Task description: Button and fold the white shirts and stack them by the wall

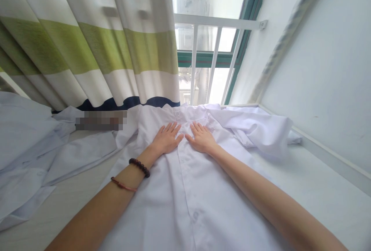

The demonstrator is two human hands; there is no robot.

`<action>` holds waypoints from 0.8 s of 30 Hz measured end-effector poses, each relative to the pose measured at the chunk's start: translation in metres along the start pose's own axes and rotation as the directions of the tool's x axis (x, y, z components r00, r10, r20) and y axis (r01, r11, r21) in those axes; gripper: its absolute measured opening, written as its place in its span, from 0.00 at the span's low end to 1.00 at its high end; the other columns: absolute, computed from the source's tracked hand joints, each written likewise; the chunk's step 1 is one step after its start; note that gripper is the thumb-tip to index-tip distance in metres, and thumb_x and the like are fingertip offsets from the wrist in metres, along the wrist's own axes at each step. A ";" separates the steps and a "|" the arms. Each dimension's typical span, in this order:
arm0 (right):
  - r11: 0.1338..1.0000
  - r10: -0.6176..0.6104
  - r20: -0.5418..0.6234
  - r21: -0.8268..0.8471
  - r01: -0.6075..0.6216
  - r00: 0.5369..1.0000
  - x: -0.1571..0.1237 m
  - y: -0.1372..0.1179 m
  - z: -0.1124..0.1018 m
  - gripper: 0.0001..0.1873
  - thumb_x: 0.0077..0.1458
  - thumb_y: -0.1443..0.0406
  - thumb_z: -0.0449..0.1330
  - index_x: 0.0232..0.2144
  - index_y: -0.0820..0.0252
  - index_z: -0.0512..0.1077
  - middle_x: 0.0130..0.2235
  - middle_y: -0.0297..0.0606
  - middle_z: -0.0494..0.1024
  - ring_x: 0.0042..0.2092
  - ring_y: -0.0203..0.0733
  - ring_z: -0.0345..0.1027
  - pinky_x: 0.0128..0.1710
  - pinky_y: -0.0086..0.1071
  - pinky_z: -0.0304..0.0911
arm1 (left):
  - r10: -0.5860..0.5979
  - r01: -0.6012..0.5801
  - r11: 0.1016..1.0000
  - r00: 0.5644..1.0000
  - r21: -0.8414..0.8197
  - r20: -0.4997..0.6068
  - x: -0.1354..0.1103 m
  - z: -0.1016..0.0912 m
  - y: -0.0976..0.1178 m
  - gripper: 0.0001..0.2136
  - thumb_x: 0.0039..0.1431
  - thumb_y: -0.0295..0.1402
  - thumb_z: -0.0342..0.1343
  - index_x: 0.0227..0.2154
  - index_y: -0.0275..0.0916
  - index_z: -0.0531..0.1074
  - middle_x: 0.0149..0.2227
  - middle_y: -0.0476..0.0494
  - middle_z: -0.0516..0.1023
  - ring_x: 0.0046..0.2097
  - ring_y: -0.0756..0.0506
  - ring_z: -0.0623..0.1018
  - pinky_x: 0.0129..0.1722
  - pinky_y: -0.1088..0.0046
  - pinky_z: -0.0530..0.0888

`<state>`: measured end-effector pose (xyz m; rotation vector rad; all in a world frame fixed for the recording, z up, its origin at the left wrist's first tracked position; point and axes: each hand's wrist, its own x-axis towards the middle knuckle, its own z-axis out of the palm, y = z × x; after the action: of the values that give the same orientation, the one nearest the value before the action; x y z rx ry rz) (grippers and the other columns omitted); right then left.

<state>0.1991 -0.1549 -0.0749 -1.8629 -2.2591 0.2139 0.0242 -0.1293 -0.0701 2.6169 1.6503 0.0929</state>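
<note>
A white button-front coat lies spread out in front of me, its button placket running down the middle. My left hand rests flat on the upper left of its front, fingers spread. On the other side of the placket, my right hand also presses flat on the cloth with fingers apart. Both thumbs point inward, close to each other but not touching. One sleeve stretches out to the right with folds in it; the other seems to extend to the left. The collar end lies beyond my fingertips.
More white clothing is heaped at the left on the pale surface. A striped curtain hangs behind, beside a window with a white railing. A white wall stands at the right. A small patch at the left is blurred out.
</note>
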 end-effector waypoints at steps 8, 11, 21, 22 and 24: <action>1.000 -0.003 0.017 0.016 0.003 1.000 0.013 0.004 -0.002 0.39 0.62 0.48 0.37 0.66 0.68 0.46 0.69 0.43 0.41 0.68 0.47 0.33 0.65 0.40 0.32 | 0.002 -0.002 1.000 1.000 -0.008 -0.014 0.013 0.001 -0.005 0.30 0.65 0.48 0.33 0.65 0.39 0.49 0.68 0.42 0.47 0.68 0.42 0.48 0.64 0.56 0.46; 1.000 0.002 -0.002 0.013 -0.002 1.000 0.013 0.005 0.000 0.38 0.62 0.48 0.36 0.66 0.65 0.48 0.68 0.42 0.43 0.68 0.46 0.34 0.65 0.41 0.30 | 0.007 -0.007 1.000 1.000 -0.026 -0.027 0.009 0.000 -0.007 0.29 0.65 0.48 0.32 0.65 0.40 0.51 0.67 0.44 0.48 0.67 0.42 0.49 0.64 0.56 0.45; 0.970 0.245 -0.066 0.017 -0.244 0.967 0.016 0.033 -0.002 0.36 0.62 0.46 0.36 0.66 0.57 0.49 0.68 0.45 0.43 0.68 0.51 0.36 0.63 0.42 0.33 | -0.091 0.090 0.996 0.995 -0.029 -0.050 -0.008 -0.008 -0.058 0.29 0.67 0.46 0.31 0.65 0.35 0.50 0.67 0.38 0.48 0.67 0.42 0.49 0.64 0.59 0.47; 0.970 0.241 -0.061 0.010 -0.241 0.969 0.017 0.034 -0.002 0.37 0.61 0.46 0.36 0.66 0.57 0.48 0.68 0.46 0.43 0.68 0.51 0.36 0.63 0.42 0.33 | -0.087 0.085 0.996 0.995 -0.027 -0.051 -0.008 -0.007 -0.059 0.29 0.67 0.47 0.31 0.65 0.36 0.51 0.67 0.38 0.47 0.67 0.41 0.49 0.64 0.59 0.47; 0.970 0.241 -0.052 0.000 -0.242 0.969 0.017 0.034 -0.002 0.37 0.61 0.46 0.37 0.66 0.58 0.47 0.68 0.46 0.42 0.68 0.52 0.35 0.63 0.43 0.33 | -0.078 0.077 0.997 0.995 -0.021 -0.058 -0.007 -0.004 -0.060 0.29 0.66 0.47 0.33 0.64 0.37 0.52 0.67 0.38 0.47 0.67 0.41 0.49 0.64 0.58 0.47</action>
<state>0.2287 -0.1314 -0.0802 -2.1195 -1.9984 0.1936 -0.0331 -0.1094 -0.0702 2.5569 1.7576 0.1837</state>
